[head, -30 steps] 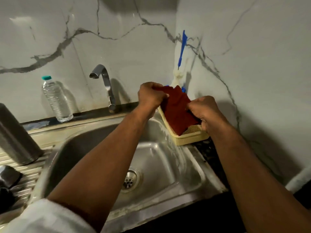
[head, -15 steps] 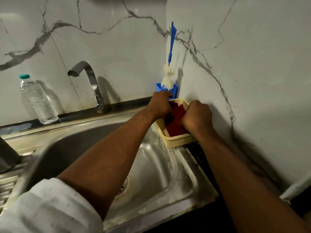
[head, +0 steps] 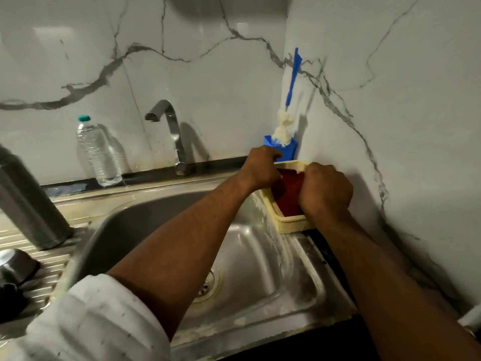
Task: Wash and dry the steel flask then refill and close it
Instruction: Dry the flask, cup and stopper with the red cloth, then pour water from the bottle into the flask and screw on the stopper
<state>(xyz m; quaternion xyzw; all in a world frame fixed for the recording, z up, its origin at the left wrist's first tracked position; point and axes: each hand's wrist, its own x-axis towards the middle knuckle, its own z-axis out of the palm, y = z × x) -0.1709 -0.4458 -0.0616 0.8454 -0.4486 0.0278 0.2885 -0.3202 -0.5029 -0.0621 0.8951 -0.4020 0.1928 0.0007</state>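
Observation:
The steel flask (head: 28, 204) stands tilted in view on the ribbed drainboard at far left, its top cut off by the frame edge. Its steel cap (head: 15, 265) lies in front of it. Across the sink, a dark red cloth (head: 287, 190) lies in a cream plastic basket (head: 294, 226) at the wall corner. My left hand (head: 261, 166) and my right hand (head: 325, 191) both grip the cloth inside the basket, knuckles up. A clear water bottle (head: 97, 151) with a green cap stands behind the sink.
The steel sink (head: 260, 269) with its drain lies below my arms; the tap (head: 169, 126) rises behind it. A blue bottle brush (head: 290, 100) stands in a blue holder (head: 286, 149) in the corner. Marbled wall tiles close in at the back and right.
Both hands lowered the red cloth from above the basket down into it and still grip it there. The camera swung back left, bringing the flask and cap into view.

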